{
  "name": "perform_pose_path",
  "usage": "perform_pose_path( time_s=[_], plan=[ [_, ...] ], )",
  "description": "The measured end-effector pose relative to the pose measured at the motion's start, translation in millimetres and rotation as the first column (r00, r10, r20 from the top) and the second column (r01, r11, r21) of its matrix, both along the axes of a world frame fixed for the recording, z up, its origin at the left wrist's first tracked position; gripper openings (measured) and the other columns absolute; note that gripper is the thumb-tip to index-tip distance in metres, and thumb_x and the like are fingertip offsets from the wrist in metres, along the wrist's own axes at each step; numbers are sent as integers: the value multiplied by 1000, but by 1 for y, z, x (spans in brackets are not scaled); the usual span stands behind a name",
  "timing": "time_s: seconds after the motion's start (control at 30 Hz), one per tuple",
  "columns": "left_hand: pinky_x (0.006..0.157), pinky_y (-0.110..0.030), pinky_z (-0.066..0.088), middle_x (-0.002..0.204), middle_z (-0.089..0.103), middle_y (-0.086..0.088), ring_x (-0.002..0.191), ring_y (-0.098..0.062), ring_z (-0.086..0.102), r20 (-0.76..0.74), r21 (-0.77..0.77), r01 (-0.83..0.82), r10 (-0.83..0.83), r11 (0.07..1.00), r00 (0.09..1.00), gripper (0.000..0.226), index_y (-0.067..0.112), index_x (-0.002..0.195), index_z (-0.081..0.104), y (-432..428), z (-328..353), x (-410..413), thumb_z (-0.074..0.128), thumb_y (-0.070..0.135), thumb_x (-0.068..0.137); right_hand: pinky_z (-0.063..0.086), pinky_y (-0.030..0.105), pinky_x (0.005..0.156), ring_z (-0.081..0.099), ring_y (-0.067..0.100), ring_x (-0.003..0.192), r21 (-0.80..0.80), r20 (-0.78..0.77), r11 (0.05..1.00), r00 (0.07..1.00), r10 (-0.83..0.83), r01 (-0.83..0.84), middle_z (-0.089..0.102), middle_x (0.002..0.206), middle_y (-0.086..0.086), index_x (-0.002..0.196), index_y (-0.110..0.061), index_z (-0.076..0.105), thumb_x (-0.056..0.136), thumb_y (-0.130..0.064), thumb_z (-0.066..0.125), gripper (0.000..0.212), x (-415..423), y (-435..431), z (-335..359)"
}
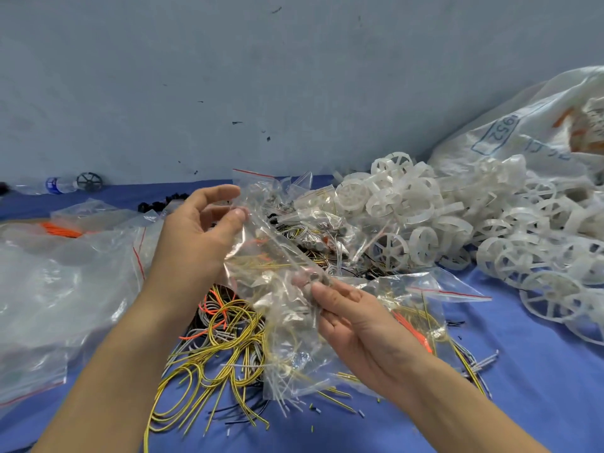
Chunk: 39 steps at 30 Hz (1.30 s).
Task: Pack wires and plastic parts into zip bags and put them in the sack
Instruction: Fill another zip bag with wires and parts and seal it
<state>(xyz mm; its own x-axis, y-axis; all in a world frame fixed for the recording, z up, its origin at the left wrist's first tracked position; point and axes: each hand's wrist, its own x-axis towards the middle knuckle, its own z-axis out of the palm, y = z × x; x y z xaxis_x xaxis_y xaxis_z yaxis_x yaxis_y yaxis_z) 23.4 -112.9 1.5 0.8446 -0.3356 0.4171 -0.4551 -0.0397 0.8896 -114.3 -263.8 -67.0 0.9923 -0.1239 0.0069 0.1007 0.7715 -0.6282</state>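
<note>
The step in hand looks like filling and closing one bag. A clear plastic zip bag with a red seal line (284, 308) hangs above the blue cloth surface (539, 371), held between both hands, with thin yellow and pale wires already inside. The left hand (196, 230) pinches the bag's upper part at 11 o'clock, and its fingers (237, 215) are narrow on the film. The right hand (362, 325) grips the middle from 4 o'clock, fingers (327, 294) closed on a fold.

Loose yellow-and-grey wires (222, 341) lie under the bag at 7 o'clock. White spoked plastic wheels (457, 223) are heaped at 3 o'clock, and the white woven sack (523, 132) lies at 2 o'clock. A second filled zip bag (421, 305) rests just beside the right wrist.

I cannot tell whether the mouth is sealed. The next move probably calls for flattening the film, pressing the seal along its length, and carrying the bag right to the sack.
</note>
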Motion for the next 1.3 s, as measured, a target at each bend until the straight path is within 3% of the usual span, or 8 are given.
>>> perform_pose_path(
  time_s=[0.13, 0.17, 0.3, 0.63, 0.7, 0.8, 0.97, 1.3],
  plan=[
    [62, -36, 57, 123, 47, -13, 71, -19, 69, -497, -62, 256, -252, 965, 830, 56, 19, 116, 67, 2, -8, 4, 77, 51, 71, 57, 21, 67, 66, 6, 77, -147, -44, 987, 996, -78, 71, 72, 97, 7, 105, 1, 74, 76, -9, 75, 30, 5, -9, -2],
    [63, -32, 57, 109, 66, -16, 70, -17, 71, -560, -35, 352, -310, 935, 768, 57, 16, 115, 69, 3, -13, 3, 75, 54, 72, 58, 24, 68, 64, 4, 76, -193, -52, 978, 994, -93, 82, 72, 95, 5, 102, -4, 76, 76, -12, 76, 27, 6, -10, -2],
    [80, -36, 57, 123, 67, -7, 108, -30, 67, -631, -81, 623, -523, 778, 572, 47, 18, 116, 70, 3, -35, -12, 76, 47, 80, 56, 24, 68, 66, 8, 81, -319, -39, 941, 991, -131, 111, 71, 98, 5, 103, -14, 77, 76, -15, 77, 27, 5, -15, 2],
    [86, -59, 52, 131, 56, -32, 119, -47, 57, -628, -639, 311, -711, 703, 316, 46, 2, 136, 47, 31, -34, -21, 46, 23, 96, 56, 26, 81, 70, 21, 99, -348, -57, 924, 981, -188, 157, 73, 108, 7, 122, -20, 66, 85, -2, 70, 42, 3, -16, 9],
    [88, -61, 51, 131, 55, -33, 120, -48, 56, -614, -624, 309, -695, 718, 374, 43, 1, 129, 56, 40, -32, -15, 45, 24, 95, 56, 27, 82, 69, 17, 101, -618, -12, 755, 958, -287, 218, 72, 111, -3, 124, -30, 62, 94, -11, 61, 36, 1, -10, 8],
    [91, -63, 48, 131, 56, -31, 121, -47, 55, -609, -565, 320, -647, 760, 460, 50, -3, 130, 55, 55, -31, -5, 43, 27, 93, 51, 20, 84, 62, 3, 101, -935, 228, 188, 916, -330, 300, 67, 107, -19, 113, -38, 66, 98, -16, 53, 30, -1, 0, 3],
    [87, -64, 50, 129, 56, -32, 119, -46, 57, -670, -498, 300, -580, 814, 463, 50, -6, 127, 56, 74, -39, 6, 43, 27, 92, 41, 30, 100, 49, 14, 120, -810, 392, -495, 918, -60, 313, 57, 127, -10, 124, -31, 61, 96, -11, 55, 35, 3, 16, -12],
    [92, -62, 48, 130, 56, -32, 118, -46, 58, -726, -497, 322, -589, 806, 354, 48, 0, 138, 45, 53, -69, -2, 42, 27, 97, 41, 34, 102, 47, 17, 122, -731, 488, -609, 860, -149, 309, 51, 135, -4, 139, -27, 43, 94, -18, 40, 46, 5, 9, -20]
  ],
)
